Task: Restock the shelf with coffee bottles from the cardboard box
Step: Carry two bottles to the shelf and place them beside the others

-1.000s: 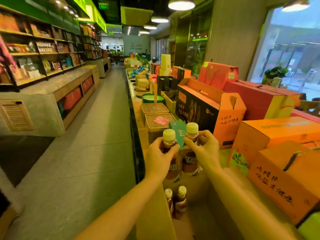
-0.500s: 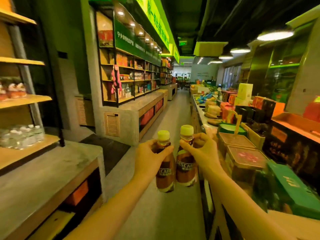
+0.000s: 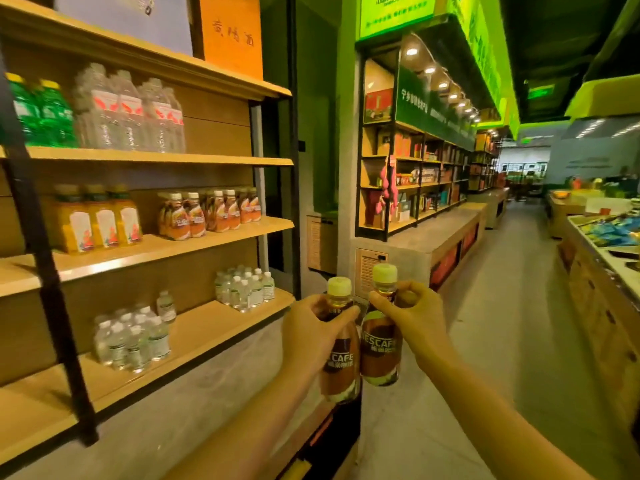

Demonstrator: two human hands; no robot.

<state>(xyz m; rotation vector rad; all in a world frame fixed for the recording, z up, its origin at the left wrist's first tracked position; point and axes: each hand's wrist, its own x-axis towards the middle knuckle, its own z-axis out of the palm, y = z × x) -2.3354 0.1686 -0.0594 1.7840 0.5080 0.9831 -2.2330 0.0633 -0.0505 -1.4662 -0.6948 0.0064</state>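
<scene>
My left hand [image 3: 308, 332] grips the neck of a brown coffee bottle [image 3: 339, 362] with a pale yellow cap. My right hand [image 3: 414, 318] grips the neck of a second coffee bottle [image 3: 381, 348], held a little higher and touching the first. Both bottles hang upright in the aisle, to the right of a wooden shelf unit [image 3: 207, 233]. On its middle shelf stands a row of several coffee bottles [image 3: 207, 214] with white caps. The cardboard box is out of view.
Yellow juice bottles [image 3: 100, 220] stand left of the coffee row. Water bottles fill the shelf above [image 3: 128, 112] and small ones the shelf below [image 3: 135, 337]. A grey stone ledge [image 3: 194, 393] runs under the shelves. The aisle floor [image 3: 485, 306] stretches ahead, with a display counter [image 3: 602, 271] on the right.
My view has swung left from the counter and the box to the shelf unit. Both hands kept their bottles and carried them along, side by side.
</scene>
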